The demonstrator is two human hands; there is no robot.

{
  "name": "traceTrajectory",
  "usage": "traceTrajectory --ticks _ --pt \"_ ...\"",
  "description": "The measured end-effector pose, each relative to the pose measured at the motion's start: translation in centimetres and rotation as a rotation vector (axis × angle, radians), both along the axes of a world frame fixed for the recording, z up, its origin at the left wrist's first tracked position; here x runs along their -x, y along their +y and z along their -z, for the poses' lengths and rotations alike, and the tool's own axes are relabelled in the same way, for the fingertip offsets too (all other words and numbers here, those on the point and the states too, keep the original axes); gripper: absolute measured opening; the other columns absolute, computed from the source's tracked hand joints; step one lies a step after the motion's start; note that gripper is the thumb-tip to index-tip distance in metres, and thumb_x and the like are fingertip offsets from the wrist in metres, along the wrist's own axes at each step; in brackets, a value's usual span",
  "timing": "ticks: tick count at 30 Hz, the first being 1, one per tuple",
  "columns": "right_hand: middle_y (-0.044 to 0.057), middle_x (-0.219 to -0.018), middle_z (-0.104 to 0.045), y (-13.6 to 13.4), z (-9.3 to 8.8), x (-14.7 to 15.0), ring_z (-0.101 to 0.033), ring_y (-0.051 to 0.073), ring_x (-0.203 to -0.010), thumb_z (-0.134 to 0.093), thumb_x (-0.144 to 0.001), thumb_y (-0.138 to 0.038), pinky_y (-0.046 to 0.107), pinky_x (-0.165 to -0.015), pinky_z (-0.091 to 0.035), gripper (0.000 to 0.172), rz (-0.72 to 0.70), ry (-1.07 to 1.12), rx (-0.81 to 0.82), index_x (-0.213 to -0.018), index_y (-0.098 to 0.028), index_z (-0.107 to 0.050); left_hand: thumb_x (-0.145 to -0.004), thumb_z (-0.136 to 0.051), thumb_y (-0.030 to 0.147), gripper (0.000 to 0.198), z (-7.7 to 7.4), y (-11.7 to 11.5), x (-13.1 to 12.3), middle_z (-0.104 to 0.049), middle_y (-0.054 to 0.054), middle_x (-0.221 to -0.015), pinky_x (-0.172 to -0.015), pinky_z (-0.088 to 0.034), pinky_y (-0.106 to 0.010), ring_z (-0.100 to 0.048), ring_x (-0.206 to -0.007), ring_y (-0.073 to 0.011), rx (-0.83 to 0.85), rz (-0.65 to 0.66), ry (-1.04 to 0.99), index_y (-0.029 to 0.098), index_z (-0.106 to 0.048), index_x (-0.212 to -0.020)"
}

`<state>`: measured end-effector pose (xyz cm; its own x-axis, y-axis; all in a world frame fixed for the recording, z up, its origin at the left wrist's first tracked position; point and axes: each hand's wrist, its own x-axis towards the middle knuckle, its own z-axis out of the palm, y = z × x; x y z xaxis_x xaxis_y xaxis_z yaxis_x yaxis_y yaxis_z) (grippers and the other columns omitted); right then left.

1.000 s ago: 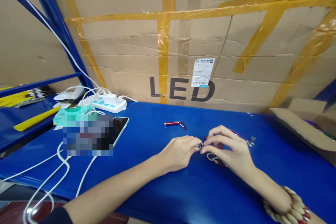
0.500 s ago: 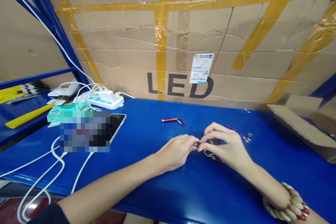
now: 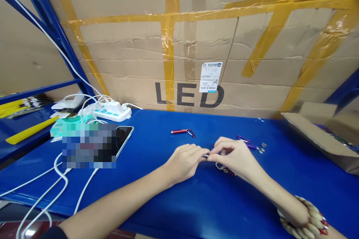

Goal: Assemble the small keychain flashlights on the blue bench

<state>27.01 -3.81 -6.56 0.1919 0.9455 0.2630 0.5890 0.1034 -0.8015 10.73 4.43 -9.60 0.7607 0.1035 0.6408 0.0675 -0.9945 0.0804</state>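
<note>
My left hand is closed around a small dark metallic piece, of which only the end shows between the hands. The thumb and index finger of my right hand pinch the tip of that same piece. Beneath my right hand lie silver and red carabiner clips, partly covered. Beyond the left hand rests a red mini flashlight with a red carabiner clip. A purple mini flashlight and its clip lie just past my right hand, beside several small silver parts.
On the blue table, a white power strip with tangled cables stands at the back left. A phone lies before it. An open cardboard box sits at the right. A large taped carton walls off the back.
The right thumb and index finger have closed in tighter on the dark piece. The whole view has shifted slightly, and more of the purple flashlight shows.
</note>
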Motion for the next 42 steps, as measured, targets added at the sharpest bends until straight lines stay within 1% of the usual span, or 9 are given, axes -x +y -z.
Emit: traceTrajectory --ticks 4,10,15,18,23,29,33,39,42 --pt "0.005 -0.070 -0.056 -0.1 0.3 -0.5 -0.042 0.009 -0.050 -0.068 -0.060 -0.051 0.024 -0.048 -0.034 0.036 -0.010 -0.070 0.028 -0.061 -0.016 -0.066 -0.089 -0.035 0.018 0.019 -0.3 0.2 0.1 -0.060 -0.001 -0.082 -0.063 -0.039 -0.025 -0.054 -0.070 -0.0124 -0.018 -0.012 0.039 0.016 -0.050 -0.100" --pt "0.002 -0.071 -0.057 -0.2 0.4 -0.7 -0.046 0.010 -0.054 -0.061 -0.068 -0.055 0.024 -0.051 -0.033 0.036 0.007 -0.340 -0.005 -0.063 -0.021 -0.066 -0.090 -0.032 0.020 0.022 -0.9 0.4 0.2 -0.053 -0.001 -0.081 -0.060 -0.037 -0.025 -0.054 -0.072 -0.0128 -0.061 -0.085 0.335 0.019 -0.051 -0.101" --pt "-0.001 -0.073 -0.058 -0.2 0.3 -0.9 -0.049 0.008 -0.054 -0.057 -0.071 -0.057 0.022 -0.047 -0.029 0.035 0.037 -0.525 -0.043 -0.063 -0.024 -0.066 -0.092 -0.032 0.023 0.019 -0.6 0.4 0.0 -0.054 0.000 -0.082 -0.067 -0.038 -0.024 -0.053 -0.077 -0.0132 0.046 -0.060 0.312 0.018 -0.048 -0.101" --pt "-0.002 -0.073 -0.059 -0.2 0.4 -1.4 -0.052 0.008 -0.055 -0.050 -0.077 -0.057 0.022 -0.046 -0.026 0.039 -0.051 -0.681 -0.097 -0.065 -0.023 -0.065 -0.092 -0.034 0.024 0.017 -0.2 0.5 -0.1 -0.056 -0.001 -0.090 -0.073 -0.039 -0.024 -0.053 -0.083 -0.0133 0.144 -0.020 0.317 0.016 -0.048 -0.099" --pt "-0.001 -0.070 -0.058 -0.1 0.4 -2.0 -0.054 0.008 -0.053 -0.034 -0.087 -0.052 0.024 -0.045 -0.021 0.047 -0.269 -0.925 -0.185 -0.070 -0.019 -0.063 -0.091 -0.034 0.023 0.018 -0.3 0.6 -0.2 -0.057 -0.001 -0.090 -0.079 -0.038 -0.025 -0.052 -0.085 -0.0136 0.193 0.023 0.340 0.015 -0.050 -0.094" --pt "-0.001 -0.072 -0.057 -0.1 -0.2 -2.1 -0.055 0.008 -0.056 -0.037 -0.087 -0.047 0.023 -0.048 -0.026 0.040 -0.289 -0.915 -0.239 -0.073 -0.018 -0.061 -0.091 -0.033 0.021 0.017 -0.3 0.6 -0.3 -0.057 -0.002 -0.095 -0.081 -0.038 -0.027 -0.051 -0.088 -0.0136 0.260 0.027 0.297 0.015 -0.049 -0.096" --pt "0.000 -0.070 -0.055 -0.3 -0.3 -1.8 -0.054 0.009 -0.056 -0.035 -0.090 -0.042 0.023 -0.047 -0.024 0.038 -0.309 -0.962 -0.256 -0.073 -0.018 -0.059 -0.091 -0.032 0.019 0.018 -0.2 0.5 -0.2 -0.057 -0.002 -0.094 -0.080 -0.038 -0.027 -0.051 -0.087 -0.0142 0.231 0.059 0.276 0.015 -0.049 -0.097" --pt "0.001 -0.063 -0.050 -0.6 -0.1 -0.8 -0.047 0.010 -0.048 -0.025 -0.094 -0.020 0.024 -0.046 -0.024 0.037 -0.274 -1.033 -0.393 -0.067 -0.014 -0.051 -0.089 -0.034 0.017 0.018 -0.6 -0.1 0.1 -0.056 -0.003 -0.081 -0.064 -0.040 -0.022 -0.053 -0.071 -0.0122 0.215 0.034 0.195 0.013 -0.051 -0.088" --pt "0.002 -0.061 -0.048 -0.7 0.1 -0.3 -0.040 0.010 -0.044 -0.024 -0.093 -0.017 0.024 -0.044 -0.022 0.037 -0.210 -0.997 -0.417 -0.065 -0.014 -0.048 -0.088 -0.033 0.015 0.019 -0.6 -0.4 0.0 -0.054 -0.002 -0.073 -0.058 -0.039 -0.022 -0.051 -0.063 -0.0115 0.113 0.008 0.080 0.012 -0.052 -0.085"
